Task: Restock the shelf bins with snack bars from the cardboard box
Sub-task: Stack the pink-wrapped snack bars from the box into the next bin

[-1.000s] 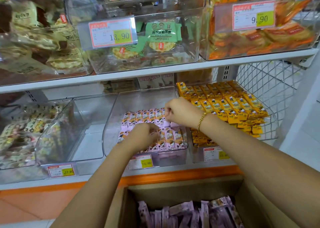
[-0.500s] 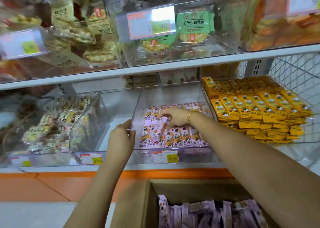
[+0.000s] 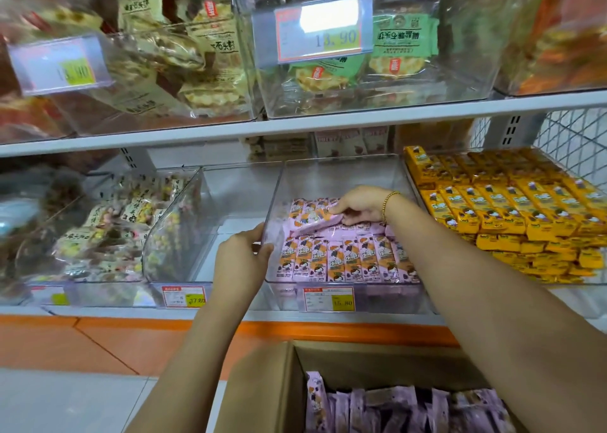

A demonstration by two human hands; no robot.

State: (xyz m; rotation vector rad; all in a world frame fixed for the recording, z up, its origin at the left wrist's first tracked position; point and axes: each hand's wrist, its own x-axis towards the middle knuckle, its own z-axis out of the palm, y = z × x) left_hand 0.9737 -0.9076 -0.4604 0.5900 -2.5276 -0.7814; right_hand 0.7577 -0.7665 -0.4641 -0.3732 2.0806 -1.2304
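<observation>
I have the left hand (image 3: 241,261) gripping the left wall of the clear bin (image 3: 328,176), fingers hooked over the rim, thumb on the outside. The right hand (image 3: 358,204), with a gold bracelet (image 3: 389,202) at the wrist, reaches into the same bin from the right and holds a tilted bar (image 3: 315,224), fingers bent over its right end; I cannot see the thumb. That bar lies slantwise across the far row of pink and orange snack bars (image 3: 345,261), which fill the near part of the bin in neat upright rows. A price tag (image 3: 329,299) sits on the bin's near face. Just right of it are stacked yellow bars (image 3: 509,202); to the left stands another clear bin (image 3: 236,196). Nearest me, below the shelf, the open cardboard box (image 3: 262,383) holds purple bars (image 3: 394,409) packed on edge.
</observation>
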